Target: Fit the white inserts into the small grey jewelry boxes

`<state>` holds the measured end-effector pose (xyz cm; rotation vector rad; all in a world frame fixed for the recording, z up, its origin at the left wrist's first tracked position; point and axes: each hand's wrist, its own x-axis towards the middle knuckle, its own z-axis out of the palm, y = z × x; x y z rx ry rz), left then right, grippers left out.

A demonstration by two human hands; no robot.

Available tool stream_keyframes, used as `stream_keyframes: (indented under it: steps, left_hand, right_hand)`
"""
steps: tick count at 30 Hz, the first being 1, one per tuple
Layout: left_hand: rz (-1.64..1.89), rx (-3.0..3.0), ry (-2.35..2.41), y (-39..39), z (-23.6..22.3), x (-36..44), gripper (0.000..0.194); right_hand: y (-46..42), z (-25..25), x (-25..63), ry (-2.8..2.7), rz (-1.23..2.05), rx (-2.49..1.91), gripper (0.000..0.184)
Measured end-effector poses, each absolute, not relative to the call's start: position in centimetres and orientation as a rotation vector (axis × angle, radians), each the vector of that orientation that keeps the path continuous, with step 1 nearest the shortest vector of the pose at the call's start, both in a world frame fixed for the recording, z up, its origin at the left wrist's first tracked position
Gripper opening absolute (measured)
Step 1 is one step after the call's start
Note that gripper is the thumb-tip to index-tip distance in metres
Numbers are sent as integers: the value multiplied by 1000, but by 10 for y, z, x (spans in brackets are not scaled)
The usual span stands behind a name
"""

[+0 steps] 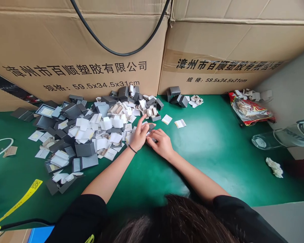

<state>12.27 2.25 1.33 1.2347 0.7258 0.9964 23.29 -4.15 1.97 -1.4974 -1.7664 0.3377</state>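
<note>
A small dark grey box [151,127] is held between my two hands, mostly covered by the fingers. My left hand [139,135], with a dark band at the wrist, is closed on the box's left side, its index finger pointing up and away. From the right, my right hand [161,143] curls its fingers around the same box. Just left of them spreads a heap of dark grey boxes [84,149] mixed with white paper inserts [100,144]. Two loose white slips [166,119] lie beyond my right hand.
Large cardboard cartons [111,33] wall off the back, with a black cable [121,54] hanging in front. More grey boxes [176,96] stand against them. At right are a red snack bag [250,109], a clear bottle [281,137] and crumpled tissue [274,167]. A yellow strap [17,204] lies lower left.
</note>
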Motion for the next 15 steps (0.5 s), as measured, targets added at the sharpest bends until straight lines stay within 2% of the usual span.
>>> stream_keyframes:
  steps: [10, 15]
  left_hand:
    - [937, 1375, 686, 42, 9, 122, 56]
    - [1042, 1496, 755, 53, 9, 112, 53]
  right_hand:
    - [-19, 24, 254, -1661, 619, -1451, 10]
    - [0, 25, 242, -1741, 521, -1488, 9]
